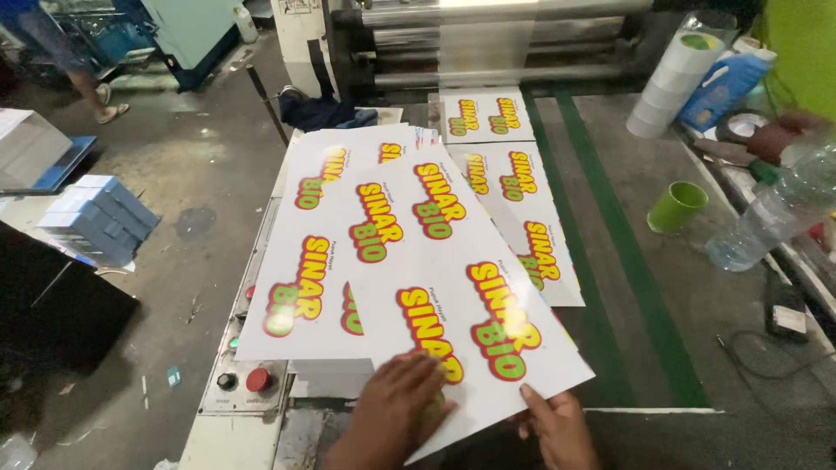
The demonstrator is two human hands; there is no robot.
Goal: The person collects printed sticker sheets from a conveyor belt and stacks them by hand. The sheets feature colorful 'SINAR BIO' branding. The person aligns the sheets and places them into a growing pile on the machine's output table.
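My grip: left hand point(396, 409) flat on the top printed sheet point(461, 313), right hand point(557, 422) pinching its near edge; I judge squaring it onto the stack point(322, 252) comes next.

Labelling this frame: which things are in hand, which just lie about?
In hand:
- top printed sheet, under the left hand and right hand
- sheet stack beneath it

Lying about:
- green cup
- plastic bottle
- tape rolls
- blue boxes
- red button
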